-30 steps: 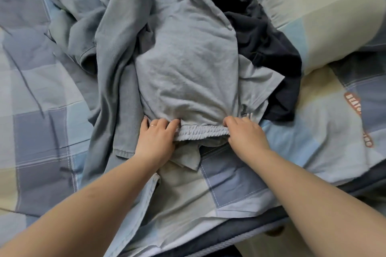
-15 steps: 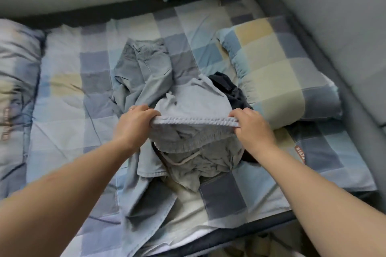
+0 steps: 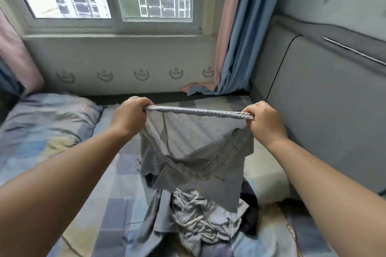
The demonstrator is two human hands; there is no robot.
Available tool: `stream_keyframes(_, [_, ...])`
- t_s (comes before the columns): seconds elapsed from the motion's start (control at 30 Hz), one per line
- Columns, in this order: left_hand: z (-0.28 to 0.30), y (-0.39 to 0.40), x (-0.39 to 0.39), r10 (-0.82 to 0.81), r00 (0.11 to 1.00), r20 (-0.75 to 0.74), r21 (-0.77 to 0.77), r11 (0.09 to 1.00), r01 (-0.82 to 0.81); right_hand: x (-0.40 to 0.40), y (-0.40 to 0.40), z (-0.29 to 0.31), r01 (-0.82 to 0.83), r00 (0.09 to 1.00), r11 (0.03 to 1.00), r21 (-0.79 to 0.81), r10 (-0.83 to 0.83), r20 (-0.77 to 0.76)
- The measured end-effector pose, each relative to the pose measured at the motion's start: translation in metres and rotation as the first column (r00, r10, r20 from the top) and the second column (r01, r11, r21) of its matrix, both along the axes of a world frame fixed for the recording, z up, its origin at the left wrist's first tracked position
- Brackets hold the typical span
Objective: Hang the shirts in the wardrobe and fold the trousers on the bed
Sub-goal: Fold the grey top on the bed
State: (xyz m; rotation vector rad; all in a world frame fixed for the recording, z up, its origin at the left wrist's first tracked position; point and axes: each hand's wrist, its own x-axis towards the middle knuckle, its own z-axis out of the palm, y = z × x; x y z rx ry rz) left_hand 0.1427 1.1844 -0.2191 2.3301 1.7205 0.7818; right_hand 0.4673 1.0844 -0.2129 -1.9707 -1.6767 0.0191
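Grey trousers (image 3: pixel 194 148) with an elastic waistband hang in the air above the bed. My left hand (image 3: pixel 130 116) grips the left end of the waistband and my right hand (image 3: pixel 264 122) grips the right end, stretching it level between them. The trouser legs droop down onto a heap of clothes (image 3: pixel 200 221) on the bed: a light grey garment, a blue-grey one on the left and a dark navy one (image 3: pixel 250 213) on the right.
The bed (image 3: pixel 108 204) has a blue, grey and yellow checked sheet. A checked pillow (image 3: pixel 269 181) lies at right against a grey padded headboard (image 3: pixel 325 115). A rolled quilt (image 3: pixel 41 123) sits at left. Window, wall and blue and pink curtains (image 3: pixel 234 52) stand beyond.
Both hands lifted the trousers by the waistband from the heap up to chest height and pulled the band wider. My view rose from the bed to the window.
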Motion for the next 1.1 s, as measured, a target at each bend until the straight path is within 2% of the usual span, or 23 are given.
stream_keyframes(0.07, [0.027,-0.008,-0.026,0.055,0.998,-0.032,0.028,0.998,-0.054,-0.010,0.002,0.033,0.046,0.997,0.998,0.048,-0.043,-0.057])
stream_keyframes(0.13, [0.048,-0.020,-0.058,0.061,0.969,-0.238,0.032,0.998,-0.055,-0.016,0.001,0.060,0.092,0.991,0.992,0.083,-0.083,-0.109])
stream_keyframes(0.2, [0.062,-0.031,-0.091,0.090,0.931,-0.354,0.027,0.996,-0.086,-0.022,-0.002,0.079,0.119,0.986,0.989,0.085,-0.107,-0.131])
stream_keyframes(0.3, [0.081,-0.048,-0.135,0.188,0.917,-0.353,-0.005,0.979,-0.203,-0.046,-0.007,0.094,0.091,0.988,0.995,0.033,-0.086,-0.125])
stream_keyframes(0.4, [0.096,-0.066,-0.170,0.271,0.876,-0.398,-0.130,0.929,-0.346,-0.081,-0.008,0.101,0.052,0.993,0.998,-0.040,-0.056,-0.105])
stream_keyframes(0.43, [0.098,-0.071,-0.185,0.309,0.903,-0.299,-0.234,0.894,-0.383,-0.094,-0.009,0.103,0.040,0.996,0.997,-0.063,-0.045,-0.081])
stream_keyframes(0.47, [0.100,-0.076,-0.197,0.353,0.926,-0.137,-0.364,0.851,-0.378,-0.106,-0.010,0.105,0.038,0.998,0.995,-0.088,-0.042,-0.047])
stream_keyframes(0.5, [0.101,-0.082,-0.211,0.404,0.913,0.055,-0.482,0.812,-0.330,-0.119,-0.012,0.107,0.041,0.999,0.993,-0.112,-0.043,-0.019])
stream_keyframes(0.53, [0.103,-0.089,-0.223,0.449,0.862,0.235,-0.554,0.791,-0.261,-0.132,-0.015,0.109,0.045,0.999,0.989,-0.141,-0.047,-0.014])
stream_keyframes(0.6, [0.104,-0.100,-0.246,0.502,0.702,0.505,-0.593,0.793,-0.141,-0.158,-0.020,0.111,0.023,0.997,0.980,-0.197,-0.037,-0.067])
stream_keyframes(0.67, [0.104,-0.111,-0.265,0.535,0.474,0.700,-0.586,0.809,-0.048,-0.190,-0.028,0.110,-0.045,0.969,0.977,-0.209,-0.009,-0.248])
stream_keyframes(0.73, [0.105,-0.118,-0.286,0.550,0.268,0.791,-0.566,0.824,-0.020,-0.225,-0.038,0.108,-0.116,0.838,0.975,-0.192,-0.007,-0.546])
stream_keyframes(0.8, [0.106,-0.124,-0.314,0.527,0.164,0.834,-0.532,0.847,-0.018,-0.259,-0.049,0.105,-0.158,0.676,0.973,-0.171,-0.020,-0.737])
stream_keyframes(0.83, [0.107,-0.126,-0.328,0.497,0.189,0.847,-0.500,0.866,-0.035,-0.271,-0.053,0.105,-0.158,0.613,0.976,-0.150,-0.023,-0.790])
stream_keyframes(0.87, [0.108,-0.128,-0.344,0.459,0.287,0.841,-0.460,0.885,-0.068,-0.283,-0.056,0.103,-0.151,0.546,0.981,-0.119,-0.018,-0.837])
stream_keyframes(0.9, [0.109,-0.131,-0.367,0.418,0.470,0.778,-0.401,0.905,-0.141,-0.298,-0.060,0.099,-0.133,0.491,0.987,-0.095,-0.017,-0.871])
stream_keyframes(0.93, [0.110,-0.132,-0.384,0.362,0.692,0.625,-0.287,0.931,-0.227,-0.306,-0.063,0.096,-0.111,0.441,0.991,-0.069,-0.013,-0.898])
stream_keyframes(0.97, [0.111,-0.134,-0.403,0.309,0.874,0.375,-0.151,0.951,-0.271,-0.314,-0.066,0.092,-0.107,0.422,0.993,-0.053,-0.003,-0.907])
stream_keyframes(1.0, [0.113,-0.139,-0.425,0.264,0.961,0.076,-0.040,0.964,-0.262,-0.327,-0.070,0.085,-0.125,0.428,0.990,-0.062,-0.002,-0.904])
stream_keyframes(1.03, [0.116,-0.143,-0.442,0.234,0.960,-0.157,0.015,0.972,-0.235,-0.338,-0.074,0.079,-0.154,0.536,0.984,-0.091,0.006,-0.844])
stream_keyframes(1.07, [0.116,-0.150,-0.457,0.219,0.930,-0.296,0.006,0.974,-0.228,-0.350,-0.078,0.071,-0.172,0.712,0.974,-0.146,0.020,-0.702])
stream_keyframes(1.1, [0.116,-0.155,-0.469,0.215,0.910,-0.355,-0.043,0.968,-0.245,-0.360,-0.081,0.065,-0.183,0.877,0.958,-0.222,0.056,-0.477])
